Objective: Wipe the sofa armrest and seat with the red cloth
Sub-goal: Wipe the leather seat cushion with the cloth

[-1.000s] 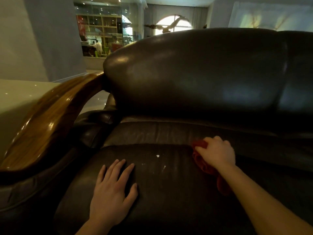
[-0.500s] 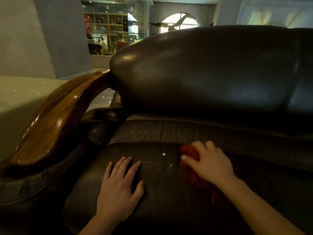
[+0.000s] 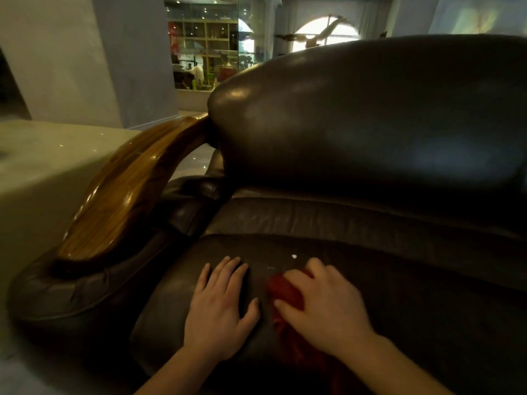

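Note:
A dark leather seat cushion [image 3: 413,295] fills the lower middle of the head view. My right hand [image 3: 325,306] presses the bunched red cloth [image 3: 285,293] onto it; more cloth trails under my wrist. My left hand [image 3: 221,306] lies flat on the cushion just left of the cloth, fingers spread, holding nothing. To the left curves the armrest [image 3: 131,192], glossy wood on top with dark leather padding below. A small white speck [image 3: 294,256] sits on the seat just beyond my right fingers.
The tall padded backrest [image 3: 370,124] rises behind the seat. A pale shiny floor [image 3: 42,172] lies left of the armrest. Grey wall columns and a lit shelf unit [image 3: 205,49] stand far behind.
My right hand has dragged the red cloth leftward and toward me across the seat, ending next to my left hand. The left hand has stayed flat. The camera has shifted left.

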